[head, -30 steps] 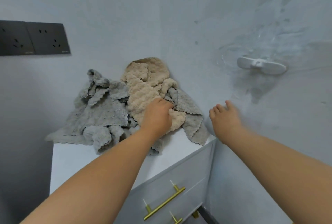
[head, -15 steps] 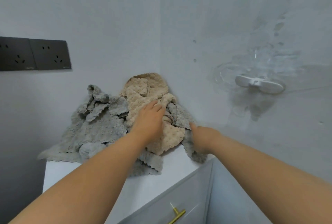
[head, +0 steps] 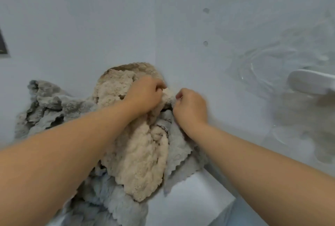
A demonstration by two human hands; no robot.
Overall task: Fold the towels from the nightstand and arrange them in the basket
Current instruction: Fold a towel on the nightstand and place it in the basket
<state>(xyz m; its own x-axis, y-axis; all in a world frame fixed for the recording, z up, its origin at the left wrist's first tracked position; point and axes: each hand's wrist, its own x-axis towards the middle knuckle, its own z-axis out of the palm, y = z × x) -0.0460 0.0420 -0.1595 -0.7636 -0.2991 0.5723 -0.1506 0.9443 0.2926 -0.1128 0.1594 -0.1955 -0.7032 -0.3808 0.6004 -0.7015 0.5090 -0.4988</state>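
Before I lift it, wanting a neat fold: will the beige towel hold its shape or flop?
Probably floppy: the beige towel lies crumpled in soft folds. Likely light: left hand and right hand pinch its top edge. It may drag the grey towel beneath it.

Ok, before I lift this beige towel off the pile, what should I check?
1. Left hand grip on beige towel: ok.
2. Right hand grip on the same top edge: ok.
3. Beige towel free of grey towels: cannot tell, folds overlap.
4. Bare nightstand top for folding: not ok, only a corner shows bare.
5. Basket in sight: not ok.
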